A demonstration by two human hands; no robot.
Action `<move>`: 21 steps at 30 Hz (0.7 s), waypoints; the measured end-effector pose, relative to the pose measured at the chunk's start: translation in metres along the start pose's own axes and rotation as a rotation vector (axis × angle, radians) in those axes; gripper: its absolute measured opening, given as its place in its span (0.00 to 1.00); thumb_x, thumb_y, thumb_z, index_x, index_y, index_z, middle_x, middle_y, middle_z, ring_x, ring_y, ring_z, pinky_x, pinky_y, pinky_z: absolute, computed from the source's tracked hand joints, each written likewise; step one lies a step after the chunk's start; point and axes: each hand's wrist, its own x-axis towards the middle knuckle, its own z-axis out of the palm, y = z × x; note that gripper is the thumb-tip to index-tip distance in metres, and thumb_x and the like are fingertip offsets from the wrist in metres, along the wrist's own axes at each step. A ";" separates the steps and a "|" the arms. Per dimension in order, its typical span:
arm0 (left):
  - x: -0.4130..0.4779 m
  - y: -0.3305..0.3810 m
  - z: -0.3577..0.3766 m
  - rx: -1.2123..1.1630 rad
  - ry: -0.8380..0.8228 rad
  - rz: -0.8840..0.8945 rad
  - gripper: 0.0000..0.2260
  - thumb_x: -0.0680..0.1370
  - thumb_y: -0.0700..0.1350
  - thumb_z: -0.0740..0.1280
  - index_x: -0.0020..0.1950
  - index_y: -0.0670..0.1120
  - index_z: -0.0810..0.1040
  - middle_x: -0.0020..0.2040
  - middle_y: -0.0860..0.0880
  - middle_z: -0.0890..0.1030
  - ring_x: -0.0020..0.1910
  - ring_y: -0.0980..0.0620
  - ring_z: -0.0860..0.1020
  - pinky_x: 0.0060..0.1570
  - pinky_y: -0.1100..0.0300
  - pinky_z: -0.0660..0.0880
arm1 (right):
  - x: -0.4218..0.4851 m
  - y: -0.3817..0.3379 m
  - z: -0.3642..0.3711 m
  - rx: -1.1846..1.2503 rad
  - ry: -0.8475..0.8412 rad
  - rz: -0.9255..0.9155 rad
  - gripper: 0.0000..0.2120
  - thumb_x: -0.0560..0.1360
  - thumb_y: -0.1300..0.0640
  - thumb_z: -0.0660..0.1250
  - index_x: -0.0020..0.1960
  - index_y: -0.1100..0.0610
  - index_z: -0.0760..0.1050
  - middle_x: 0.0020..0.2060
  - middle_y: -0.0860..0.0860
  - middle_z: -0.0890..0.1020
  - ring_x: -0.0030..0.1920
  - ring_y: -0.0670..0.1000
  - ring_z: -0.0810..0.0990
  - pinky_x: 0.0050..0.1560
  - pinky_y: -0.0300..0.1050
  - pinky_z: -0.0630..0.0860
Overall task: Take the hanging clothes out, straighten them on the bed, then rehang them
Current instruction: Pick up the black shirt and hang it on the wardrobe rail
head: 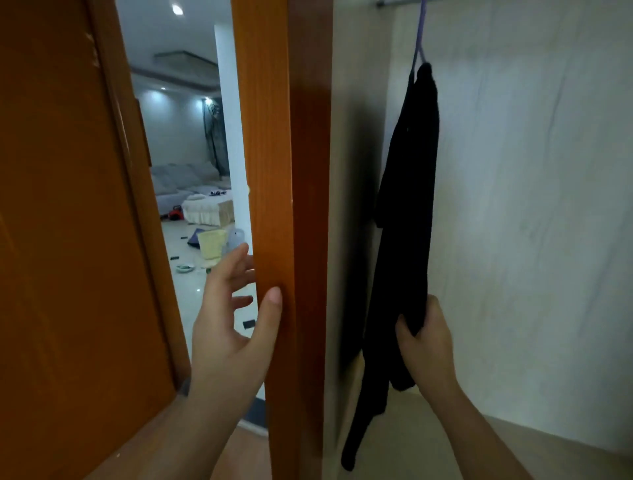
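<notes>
A black garment [407,192] hangs on a purple hanger [418,44] from a rail [397,3] at the top of an open wardrobe. My right hand [428,339] grips the lower part of the garment, pinching the cloth between thumb and fingers. My left hand [236,308] holds the edge of the orange wardrobe door [277,171], thumb on the front face and fingers spread behind it. The bed is out of view.
A room door [68,240] of orange wood stands open on the left. Through the gap I see a tiled floor with a yellow bin [212,243], scattered small items and a pale sofa [185,185]. The wardrobe's pale back wall [531,205] and floor [445,445] surround the garment.
</notes>
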 end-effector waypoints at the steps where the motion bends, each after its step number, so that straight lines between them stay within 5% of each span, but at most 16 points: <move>1: -0.008 -0.008 -0.001 0.005 -0.011 -0.037 0.18 0.70 0.57 0.62 0.58 0.65 0.63 0.52 0.72 0.71 0.54 0.72 0.72 0.51 0.67 0.71 | -0.012 0.011 0.000 -0.008 -0.008 0.028 0.08 0.75 0.66 0.62 0.50 0.56 0.68 0.38 0.47 0.75 0.38 0.46 0.75 0.35 0.35 0.68; 9: -0.096 -0.088 -0.018 0.171 -0.157 -0.453 0.10 0.76 0.53 0.60 0.56 0.57 0.69 0.51 0.63 0.74 0.48 0.65 0.74 0.49 0.70 0.71 | -0.108 0.108 0.017 -0.243 -0.236 0.338 0.05 0.75 0.67 0.60 0.46 0.58 0.72 0.34 0.49 0.77 0.33 0.45 0.74 0.31 0.34 0.66; 12: -0.136 -0.137 -0.040 0.304 -0.185 -0.683 0.09 0.77 0.49 0.61 0.57 0.52 0.73 0.53 0.56 0.77 0.49 0.60 0.75 0.48 0.65 0.73 | -0.143 0.144 0.031 -0.400 -0.470 0.522 0.06 0.76 0.65 0.58 0.48 0.56 0.70 0.36 0.55 0.77 0.27 0.50 0.71 0.26 0.38 0.63; 15: -0.182 -0.180 -0.069 0.437 -0.191 -0.816 0.10 0.77 0.43 0.62 0.57 0.45 0.75 0.51 0.50 0.79 0.49 0.54 0.77 0.44 0.63 0.70 | -0.176 0.170 0.040 -0.572 -0.790 0.712 0.04 0.77 0.60 0.58 0.51 0.55 0.68 0.38 0.53 0.74 0.33 0.51 0.72 0.31 0.41 0.64; 17: -0.215 -0.197 -0.095 0.469 -0.178 -0.953 0.10 0.78 0.43 0.62 0.57 0.42 0.75 0.51 0.46 0.80 0.49 0.50 0.77 0.47 0.60 0.69 | -0.200 0.182 0.048 -0.648 -0.982 0.774 0.05 0.77 0.59 0.58 0.42 0.55 0.67 0.37 0.52 0.71 0.38 0.52 0.70 0.36 0.41 0.64; 21: -0.287 -0.215 -0.165 0.575 -0.088 -1.248 0.11 0.77 0.42 0.62 0.57 0.41 0.75 0.50 0.42 0.81 0.50 0.45 0.77 0.46 0.58 0.68 | -0.236 0.198 0.067 -0.731 -1.213 0.845 0.17 0.75 0.62 0.59 0.29 0.55 0.59 0.29 0.51 0.63 0.30 0.50 0.62 0.36 0.42 0.60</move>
